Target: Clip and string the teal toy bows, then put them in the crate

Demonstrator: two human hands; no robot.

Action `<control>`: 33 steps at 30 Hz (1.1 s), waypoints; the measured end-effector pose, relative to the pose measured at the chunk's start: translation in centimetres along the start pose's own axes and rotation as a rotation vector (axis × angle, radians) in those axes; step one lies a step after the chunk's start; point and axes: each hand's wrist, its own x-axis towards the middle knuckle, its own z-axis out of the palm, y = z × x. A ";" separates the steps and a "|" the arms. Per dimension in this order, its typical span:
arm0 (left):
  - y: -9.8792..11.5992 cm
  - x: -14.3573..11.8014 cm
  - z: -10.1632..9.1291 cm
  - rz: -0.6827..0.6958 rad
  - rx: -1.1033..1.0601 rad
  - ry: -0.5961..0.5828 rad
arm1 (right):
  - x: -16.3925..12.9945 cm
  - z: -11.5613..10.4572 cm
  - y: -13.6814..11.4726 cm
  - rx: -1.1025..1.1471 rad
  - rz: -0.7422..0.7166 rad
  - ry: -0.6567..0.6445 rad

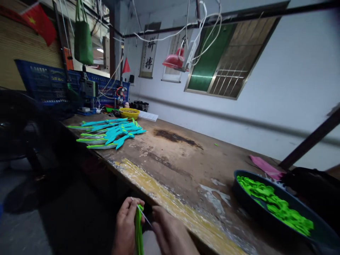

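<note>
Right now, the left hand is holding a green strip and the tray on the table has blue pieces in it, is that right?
Not quite: the pieces in the tray are green, not blue, as the head view shows. The left hand does hold a green strip, and the tray is on the table.

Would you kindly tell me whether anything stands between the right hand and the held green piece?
Only a thin pale strand, running from the left hand across the green piece toward the right hand; nothing else visible intervenes.
</note>
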 end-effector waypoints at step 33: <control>4.4 -2.4 0.7 -0.121 -0.465 -0.276 | 2.3 0.1 -4.6 0.420 0.045 0.040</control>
